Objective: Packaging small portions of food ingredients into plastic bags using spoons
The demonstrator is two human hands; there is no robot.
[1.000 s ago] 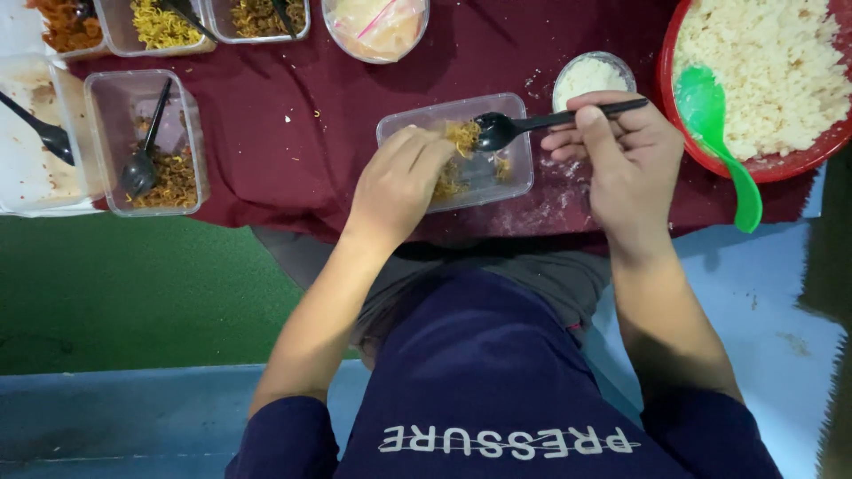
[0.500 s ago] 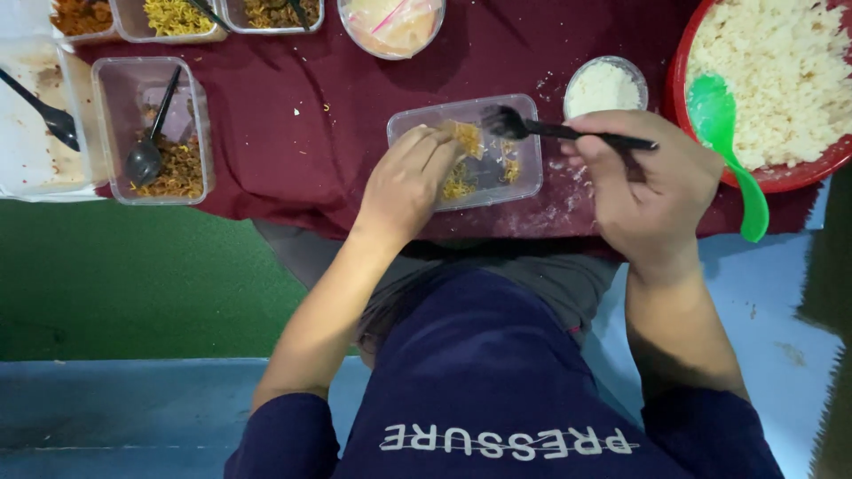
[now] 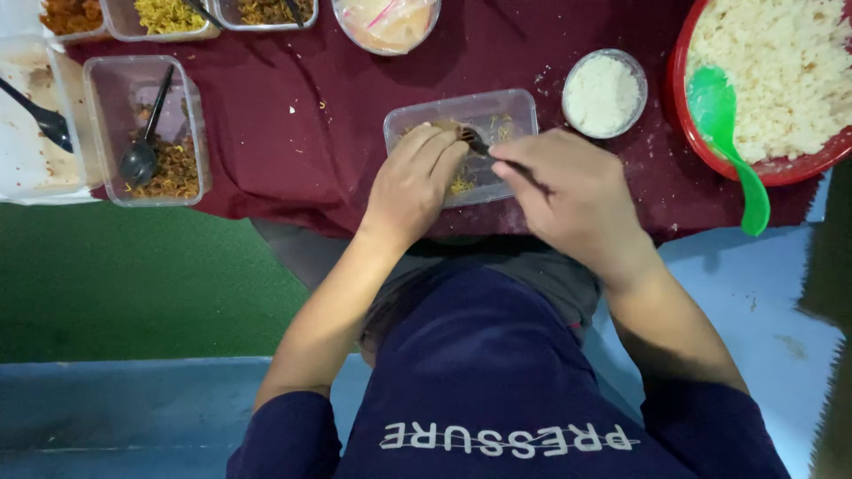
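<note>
A clear rectangular plastic container sits on the dark red cloth in front of me, with yellow-brown noodles in it. My left hand rests on the container's near left edge, fingers curled onto the noodles. My right hand covers the container's right half and grips a black plastic spoon, whose tip meets my left fingertips over the noodles.
A small round bowl of white rice stands right of the container. A big red bowl of rice with a green scoop is far right. Left are a container with a black spoon and several food tubs along the top.
My right hand has swung left and down over the container, bringing the spoon from level above it to my left fingers. The left hand has stayed on the container.
</note>
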